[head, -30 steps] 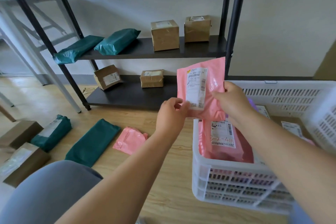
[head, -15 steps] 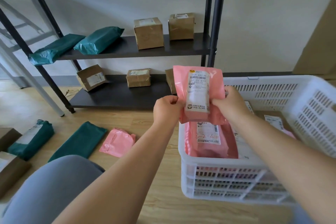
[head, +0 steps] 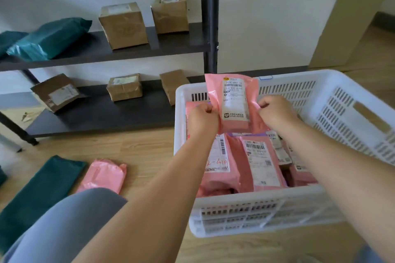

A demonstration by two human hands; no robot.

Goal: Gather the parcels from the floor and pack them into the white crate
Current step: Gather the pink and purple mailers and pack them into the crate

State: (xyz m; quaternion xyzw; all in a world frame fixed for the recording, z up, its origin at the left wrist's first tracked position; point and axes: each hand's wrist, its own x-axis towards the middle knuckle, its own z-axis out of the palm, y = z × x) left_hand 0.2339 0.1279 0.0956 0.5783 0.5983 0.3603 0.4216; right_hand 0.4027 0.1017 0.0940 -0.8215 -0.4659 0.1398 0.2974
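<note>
Pink parcel point(head: 232, 102) is upright, long axis vertical, label facing the camera, held over the white crate point(head: 333, 100) – that sits on a wood floor point(head: 149, 151) by a dark shelf rack point(head: 102, 51). Left hand point(head: 202, 119) and right hand point(head: 275, 113) pinch its lower side edges, fingers curled – parcel sticks up between them.

left hand point(head: 203, 116) + right hand point(head: 275, 113) | grip pink parcel point(head: 234, 102) upright | over white crate point(head: 350, 100)

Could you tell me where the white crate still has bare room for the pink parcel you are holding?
Crowded: near half of the white crate, packed with pink parcels. Free: far right corner, between the held pink parcel and the slotted walls; bottom hidden.
</note>
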